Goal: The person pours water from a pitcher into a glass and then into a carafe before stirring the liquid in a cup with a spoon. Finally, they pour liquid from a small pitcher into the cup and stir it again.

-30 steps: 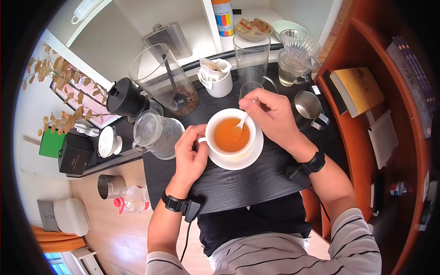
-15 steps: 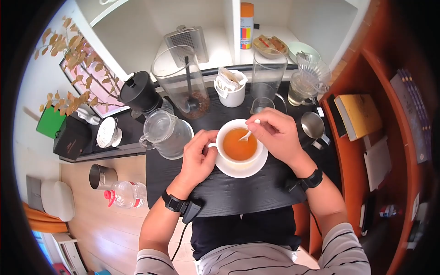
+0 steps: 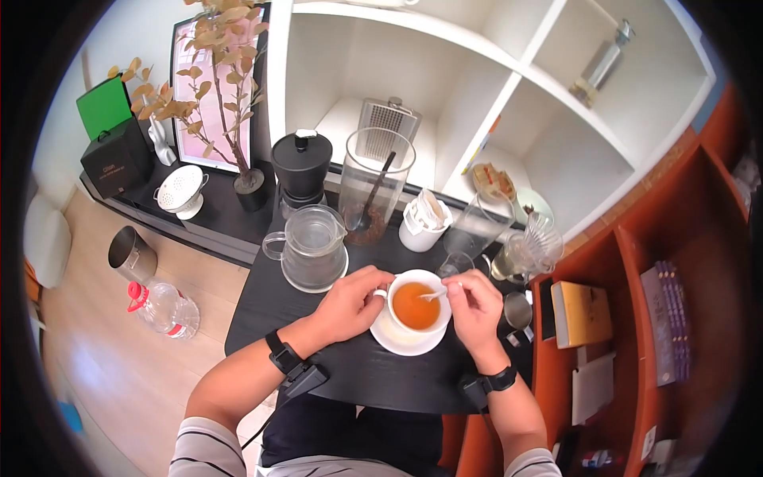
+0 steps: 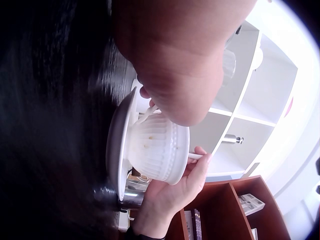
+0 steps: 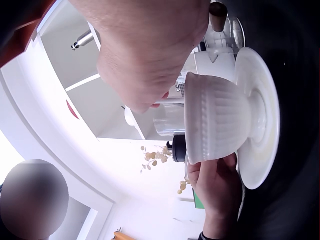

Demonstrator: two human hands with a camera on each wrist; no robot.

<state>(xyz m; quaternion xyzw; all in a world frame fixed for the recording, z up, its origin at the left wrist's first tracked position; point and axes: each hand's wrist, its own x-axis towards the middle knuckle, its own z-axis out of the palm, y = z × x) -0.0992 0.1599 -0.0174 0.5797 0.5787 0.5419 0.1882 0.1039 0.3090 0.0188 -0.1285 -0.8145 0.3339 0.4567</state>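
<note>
A white teacup (image 3: 418, 319) of orange-brown liquid stands on a white saucer (image 3: 397, 341) on the black table. My left hand (image 3: 354, 304) grips the cup's handle from the left, fingers curled at it; in the left wrist view, the palm covers part of the handle (image 4: 146, 116). On the right, my right hand (image 3: 475, 312) pinches the end of a small white spoon (image 3: 435, 295) between thumb and fingers. The spoon leans over the rim, its bowl in the liquid. From the side, the right wrist view shows the fluted cup (image 5: 220, 117) upright on its saucer.
Behind the cup stand a lidded glass jug (image 3: 312, 246), a tall glass container (image 3: 373, 179), a white mug with paper packets (image 3: 425, 225) and a clear glass (image 3: 481, 219). A metal pitcher (image 3: 517, 310) stands right of my right hand. A red-brown bookshelf (image 3: 628, 262) borders the right.
The head view has swung up and to the left, showing more shelf. The spoon has shifted in the liquid and points more to the right, with my right hand. My left hand stays at the handle.
</note>
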